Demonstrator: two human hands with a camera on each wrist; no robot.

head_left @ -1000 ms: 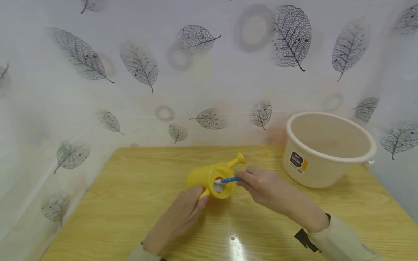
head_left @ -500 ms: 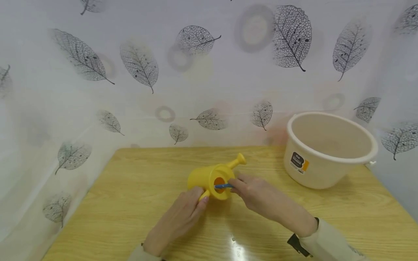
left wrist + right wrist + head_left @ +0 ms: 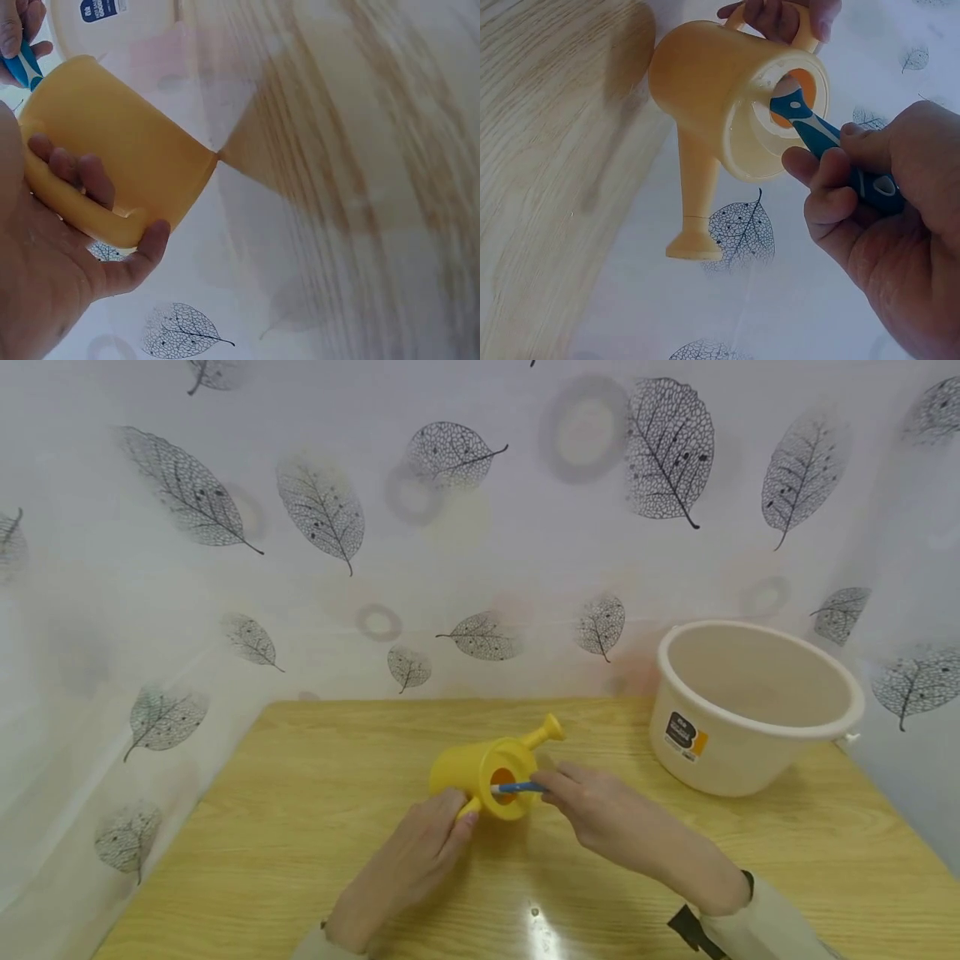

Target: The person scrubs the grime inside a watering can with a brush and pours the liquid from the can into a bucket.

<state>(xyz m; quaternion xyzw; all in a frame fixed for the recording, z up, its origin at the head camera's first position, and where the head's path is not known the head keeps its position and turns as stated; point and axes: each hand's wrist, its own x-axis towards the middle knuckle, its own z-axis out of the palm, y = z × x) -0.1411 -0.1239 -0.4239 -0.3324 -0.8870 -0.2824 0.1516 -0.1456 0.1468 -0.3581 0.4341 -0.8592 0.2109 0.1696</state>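
A yellow watering can (image 3: 456,767) lies tilted over the table, its round mouth turned toward me and its spout (image 3: 697,187) pointing away to the right. My left hand (image 3: 412,852) grips the can's handle (image 3: 82,210), fingers curled through the loop. In my right hand (image 3: 615,810) is a blue-and-white brush (image 3: 821,139), pinched by the handle between thumb and fingers. The brush's head goes through the opening (image 3: 808,82) in the can's top, so its bristles are hidden inside. The can's inside looks orange around the brush.
A large cream bucket (image 3: 720,760) with a label stands at the back right of the wooden table (image 3: 315,777). Behind the table hangs a pale sheet (image 3: 525,552) printed with dark leaves. A glare spot lies on the wood near the front.
The brush's white head, visible at the opening a second ago, has gone inside the can. Since half a second ago my right hand has drawn back slightly. The left hand and can hold still.
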